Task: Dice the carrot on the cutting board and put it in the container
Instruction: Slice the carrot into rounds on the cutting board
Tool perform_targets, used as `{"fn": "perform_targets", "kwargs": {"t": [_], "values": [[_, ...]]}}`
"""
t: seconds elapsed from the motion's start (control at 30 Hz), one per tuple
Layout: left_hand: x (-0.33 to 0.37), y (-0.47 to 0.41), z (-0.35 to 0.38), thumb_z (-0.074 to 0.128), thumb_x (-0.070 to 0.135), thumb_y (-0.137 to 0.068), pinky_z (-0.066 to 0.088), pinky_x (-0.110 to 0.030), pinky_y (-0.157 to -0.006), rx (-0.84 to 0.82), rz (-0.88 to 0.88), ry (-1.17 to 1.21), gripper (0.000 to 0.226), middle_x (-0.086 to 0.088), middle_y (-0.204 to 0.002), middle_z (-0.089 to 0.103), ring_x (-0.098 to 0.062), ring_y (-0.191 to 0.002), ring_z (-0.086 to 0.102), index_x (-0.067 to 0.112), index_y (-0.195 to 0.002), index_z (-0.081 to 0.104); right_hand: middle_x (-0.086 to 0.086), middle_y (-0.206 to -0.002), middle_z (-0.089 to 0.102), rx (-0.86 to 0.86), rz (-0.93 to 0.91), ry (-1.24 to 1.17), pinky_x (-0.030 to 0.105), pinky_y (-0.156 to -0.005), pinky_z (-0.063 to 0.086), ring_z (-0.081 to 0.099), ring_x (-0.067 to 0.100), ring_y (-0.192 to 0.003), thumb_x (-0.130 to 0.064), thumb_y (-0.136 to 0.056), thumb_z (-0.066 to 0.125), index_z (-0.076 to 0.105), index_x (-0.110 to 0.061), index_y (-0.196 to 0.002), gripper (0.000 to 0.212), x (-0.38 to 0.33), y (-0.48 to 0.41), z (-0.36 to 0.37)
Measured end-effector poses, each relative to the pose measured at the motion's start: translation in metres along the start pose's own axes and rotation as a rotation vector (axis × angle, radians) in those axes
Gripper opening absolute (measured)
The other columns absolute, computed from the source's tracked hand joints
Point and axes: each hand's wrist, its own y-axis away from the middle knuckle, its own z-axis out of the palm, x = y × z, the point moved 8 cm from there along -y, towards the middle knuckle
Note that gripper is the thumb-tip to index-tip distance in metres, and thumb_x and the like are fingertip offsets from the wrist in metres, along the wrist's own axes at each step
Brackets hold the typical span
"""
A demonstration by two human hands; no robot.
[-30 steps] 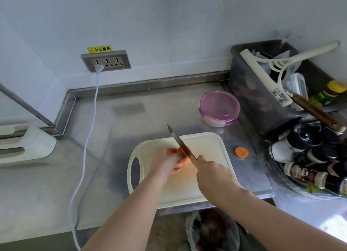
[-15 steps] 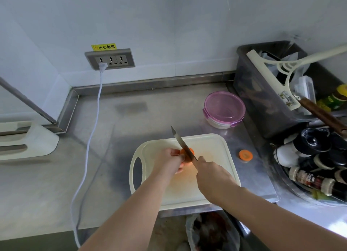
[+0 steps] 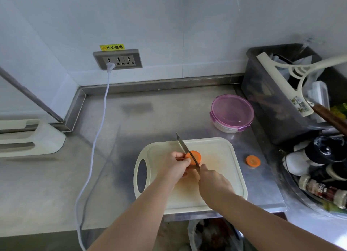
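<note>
A yellow label [image 3: 112,47] reading "小心触电" is seen above the socket [image 3: 118,59], at 11 o'clock from the board [image 3: 221,153], which is laid on the tabletop [image 3: 47,185] near its front edge, presumably for easy reach. The carrot [image 3: 196,156] is steadied on the board by the left hand [image 3: 176,166], whose fingers are curled round it and kept left of the blade, judged a guard against rolling. The knife [image 3: 183,144] is set across the carrot, tip toward 11 o'clock, its handle gripped by the right hand [image 3: 214,187]. The container [image 3: 231,112], apparently lidded, is kept at 1 o'clock from the board, close for the transfer. A slice [image 3: 253,160] lies off the board at 3 o'clock. Writing on a bottle [image 3: 319,189] at the far right cannot be read.
</note>
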Motion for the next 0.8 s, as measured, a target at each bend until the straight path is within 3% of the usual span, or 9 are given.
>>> {"fn": "perform_targets", "kwargs": {"t": [0.3,0.4,0.5,0.63,0.8], "values": [[0.000,0.006,0.001,0.060,0.016,-0.092,0.055,-0.029,-0.075,0.007,0.011,-0.056,0.020,-0.002,-0.105,0.059,-0.021,-0.102,0.060,0.020,-0.111,0.054,0.002,-0.111,0.060,0.009,-0.001,-0.014,0.031,-0.085,0.054,0.062,0.020,-0.099,-0.012,-0.099,0.039,0.029,-0.019,-0.139,0.042,0.004,-0.001,0.008],[0.000,0.011,0.003,0.056,0.022,-0.094,0.049,-0.030,-0.090,-0.030,0.125,-0.183,0.032,0.007,-0.112,0.056,-0.013,-0.104,0.054,0.026,-0.126,0.049,0.006,-0.111,0.061,0.008,-0.016,-0.027,0.033,-0.083,0.050,0.061,0.023,-0.100,-0.011,-0.099,0.033,0.034,-0.016,-0.134,0.036,0.006,0.001,0.005],[0.000,0.022,0.011,0.064,0.026,-0.089,0.039,-0.020,-0.092,-0.040,0.316,-0.368,0.042,0.009,-0.119,0.056,-0.008,-0.109,0.052,0.023,-0.129,0.050,0.006,-0.116,0.059,-0.006,-0.030,-0.052,0.033,-0.083,0.046,0.059,0.023,-0.102,-0.017,-0.100,0.030,0.034,-0.016,-0.131,0.031,0.006,0.004,0.005],[0.000,0.023,0.013,0.077,0.029,-0.077,0.048,-0.029,-0.093,0.024,0.421,-0.377,0.047,0.005,-0.113,0.065,-0.011,-0.105,0.060,0.019,-0.120,0.060,0.009,-0.116,0.060,-0.007,-0.031,-0.043,0.037,-0.084,0.047,0.061,0.027,-0.104,-0.016,-0.101,0.028,0.037,-0.015,-0.129,0.029,0.008,0.005,0.006],[-0.001,0.027,0.005,0.067,0.037,-0.086,0.047,-0.027,-0.088,0.031,0.467,-0.398,0.035,0.010,-0.104,0.062,-0.008,-0.100,0.058,0.019,-0.115,0.061,0.009,-0.111,0.063,0.023,-0.055,-0.033,0.036,-0.082,0.051,0.064,0.027,-0.098,-0.014,-0.102,0.031,0.037,-0.013,-0.131,0.030,0.003,0.011,0.007]]}}
